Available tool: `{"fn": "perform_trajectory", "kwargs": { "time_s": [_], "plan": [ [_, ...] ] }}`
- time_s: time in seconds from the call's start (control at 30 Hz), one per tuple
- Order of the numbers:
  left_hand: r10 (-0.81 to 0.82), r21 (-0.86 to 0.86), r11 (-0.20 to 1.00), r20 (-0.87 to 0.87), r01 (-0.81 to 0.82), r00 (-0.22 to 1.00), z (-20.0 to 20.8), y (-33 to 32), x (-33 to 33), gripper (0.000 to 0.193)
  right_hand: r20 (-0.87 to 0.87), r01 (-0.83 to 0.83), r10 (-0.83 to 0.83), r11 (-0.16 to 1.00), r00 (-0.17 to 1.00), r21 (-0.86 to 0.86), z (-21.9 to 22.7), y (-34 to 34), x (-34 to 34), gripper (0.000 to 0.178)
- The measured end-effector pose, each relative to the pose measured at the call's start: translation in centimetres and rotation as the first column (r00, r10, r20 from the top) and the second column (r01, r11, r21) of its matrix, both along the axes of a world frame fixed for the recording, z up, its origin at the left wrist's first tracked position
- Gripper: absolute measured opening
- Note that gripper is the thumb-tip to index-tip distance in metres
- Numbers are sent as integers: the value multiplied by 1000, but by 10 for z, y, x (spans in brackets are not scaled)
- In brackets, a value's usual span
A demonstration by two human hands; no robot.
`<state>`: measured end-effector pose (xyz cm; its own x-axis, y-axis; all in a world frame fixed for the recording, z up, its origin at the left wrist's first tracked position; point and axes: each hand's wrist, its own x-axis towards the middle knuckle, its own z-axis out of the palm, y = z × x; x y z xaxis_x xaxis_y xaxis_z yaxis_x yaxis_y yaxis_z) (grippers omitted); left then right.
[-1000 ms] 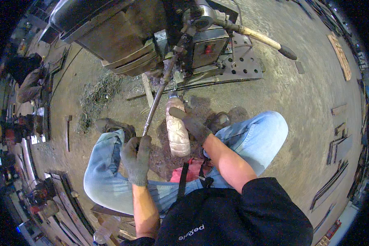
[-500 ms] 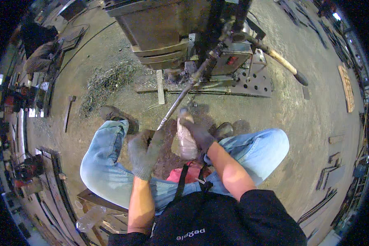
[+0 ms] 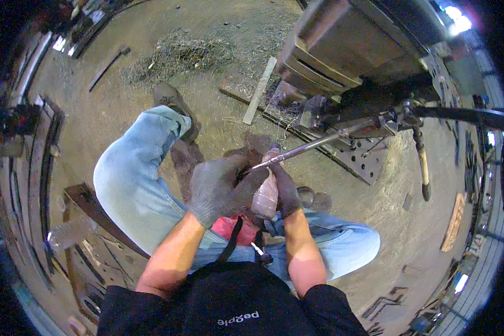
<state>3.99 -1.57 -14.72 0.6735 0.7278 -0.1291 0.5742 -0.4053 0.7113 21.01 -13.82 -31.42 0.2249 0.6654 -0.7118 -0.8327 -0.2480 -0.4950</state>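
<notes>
My right hand (image 3: 285,190), in a dark work glove, is closed around the right side of a clear plastic bottle (image 3: 266,197). The bottle is pinkish, with its neck tilted away from me above my lap. A long metal lever (image 3: 308,147) runs down from the machine and crosses over the bottle's upper end. My left hand (image 3: 221,187), in a grey knit glove, is curled at the lever's shiny tip, close beside the bottle. Its grip is partly hidden by the glove's own fingers. A red cloth (image 3: 238,229) lies in my lap beneath the bottle.
A heavy machine (image 3: 347,50) stands ahead right above a perforated metal plate (image 3: 347,159). Metal shavings (image 3: 185,56) and a hammer (image 3: 109,67) lie on the floor. Another bottle (image 3: 73,232) is at my left among metal pieces. A wooden-handled tool (image 3: 423,168) hangs at right.
The view has turned, so the machine now appears farther right. The bottle in my right hand has come closer to the lever and my left hand, which stays at the lever's tip.
</notes>
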Motion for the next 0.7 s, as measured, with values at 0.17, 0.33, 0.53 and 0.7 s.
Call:
{"fn": "perform_trajectory", "kwargs": {
  "time_s": [0.17,0.33,0.53,0.7],
  "plan": [
    [29,63,997,141,-38,990,-2,-3,0,37,-20,71,-69,986,997,151,-14,-4,7,46],
    [11,14,1000,9,-11,1000,-7,-2,-2,51,256,-137,160,985,953,-105,-21,-13,18,49],
    [-39,-55,998,-36,37,999,-2,-1,0,58,282,-220,253,965,926,-144,-35,-20,28,44],
    [-8,-35,999,22,9,1000,-2,-1,-2,58,246,-179,198,979,949,-96,-21,-9,20,38]
  ]
}}
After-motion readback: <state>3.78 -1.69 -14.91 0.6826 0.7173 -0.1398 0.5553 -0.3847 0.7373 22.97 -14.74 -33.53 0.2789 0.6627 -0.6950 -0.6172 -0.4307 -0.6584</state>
